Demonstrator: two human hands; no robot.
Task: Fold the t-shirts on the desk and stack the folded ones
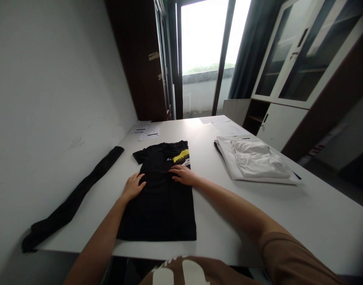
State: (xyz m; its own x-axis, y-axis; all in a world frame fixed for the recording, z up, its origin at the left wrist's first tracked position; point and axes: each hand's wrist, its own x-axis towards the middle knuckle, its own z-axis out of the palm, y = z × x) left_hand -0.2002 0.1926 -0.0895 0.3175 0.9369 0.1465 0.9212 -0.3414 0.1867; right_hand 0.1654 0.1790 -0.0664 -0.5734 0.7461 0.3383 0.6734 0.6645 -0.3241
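Note:
A black T-shirt (160,213) with a yellow and white print lies on the white table (217,221), its right side folded inward so that it forms a long narrow shape. One short sleeve sticks out at the far left. My left hand (134,186) rests on the shirt's left edge, fingers stretched out and slightly apart. Flat on the right part of the shirt, just below the yellow print, lies my right hand (183,174), its fingers spread over the cloth. Neither hand grips the fabric.
Folded white cloth (258,160) is stacked on the right, with some black cloth beneath it. A long black strip of cloth (80,194) runs along the wall at left. Paper sheets (150,130) lie at the far left, more papers (223,124) at the far right.

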